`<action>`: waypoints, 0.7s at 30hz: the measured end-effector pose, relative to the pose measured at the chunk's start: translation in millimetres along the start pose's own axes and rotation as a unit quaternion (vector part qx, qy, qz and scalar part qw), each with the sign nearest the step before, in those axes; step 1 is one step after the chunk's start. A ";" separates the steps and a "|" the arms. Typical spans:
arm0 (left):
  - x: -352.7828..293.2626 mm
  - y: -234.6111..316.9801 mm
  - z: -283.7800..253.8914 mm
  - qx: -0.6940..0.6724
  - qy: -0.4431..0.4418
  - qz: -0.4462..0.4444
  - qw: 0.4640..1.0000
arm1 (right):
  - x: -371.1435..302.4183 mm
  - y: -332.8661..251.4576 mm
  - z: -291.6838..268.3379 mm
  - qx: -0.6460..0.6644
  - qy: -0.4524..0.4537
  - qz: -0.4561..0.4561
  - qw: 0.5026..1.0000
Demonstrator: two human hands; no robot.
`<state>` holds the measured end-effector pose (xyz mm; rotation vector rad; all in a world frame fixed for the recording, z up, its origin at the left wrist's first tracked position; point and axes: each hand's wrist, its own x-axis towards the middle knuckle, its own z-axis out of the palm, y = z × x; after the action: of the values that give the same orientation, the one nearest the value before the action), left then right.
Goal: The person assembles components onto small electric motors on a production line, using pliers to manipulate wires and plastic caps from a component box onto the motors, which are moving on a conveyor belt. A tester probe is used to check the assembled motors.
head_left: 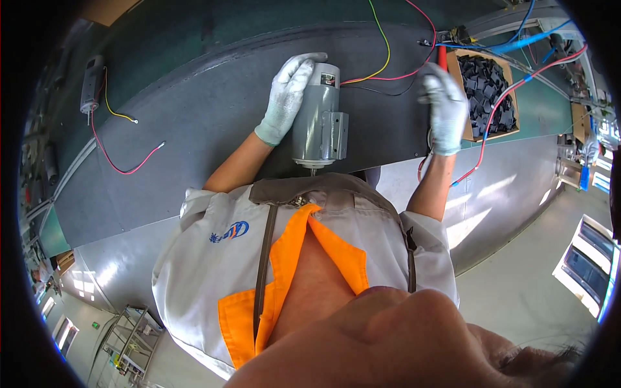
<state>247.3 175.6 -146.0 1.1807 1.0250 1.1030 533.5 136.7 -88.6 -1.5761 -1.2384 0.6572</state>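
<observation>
A grey cylindrical electric motor (312,126) lies on the dark work surface in front of me, its shaft end toward my body. My gloved left hand (289,96) is closed around the motor's far left side, with fingers curving over its far end. Yellow-green, pink-red and black wires (369,80) run out of the motor's right side. My gloved right hand (445,107) is raised to the right of the motor, beside the wires and a red rod-shaped handle (442,58). Its fingers are bent and slightly blurred, the thumb apart from them, and nothing shows in its grip.
A cardboard box (515,107) of small black pieces stands right of my right hand. A thick red cable (497,116) loops across it. Another grey motor (92,84) with loose leads lies at the far left of the dark work surface (194,129). Blue cables hang at the upper right.
</observation>
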 end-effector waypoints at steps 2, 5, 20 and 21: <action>0.0 3.1 3.9 -0.022 -0.014 -0.011 1.000 | -8.7 -12.9 30.2 0.102 -0.147 0.083 0.980; 1.0 -0.5 7.9 -0.037 -0.019 0.005 0.999 | -6.7 -18.2 61.0 0.145 -0.268 0.145 0.941; 12.4 -4.3 6.8 0.189 -0.048 0.151 0.969 | 3.4 -31.4 97.3 0.086 -0.309 0.157 0.934; 13.2 -2.4 6.5 0.192 -0.057 0.145 0.969 | 6.8 -30.5 94.8 0.084 -0.331 0.158 0.927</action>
<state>256.1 187.4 -148.0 1.7304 1.0255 1.0702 442.5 177.4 -94.3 -1.4646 -1.3572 1.5566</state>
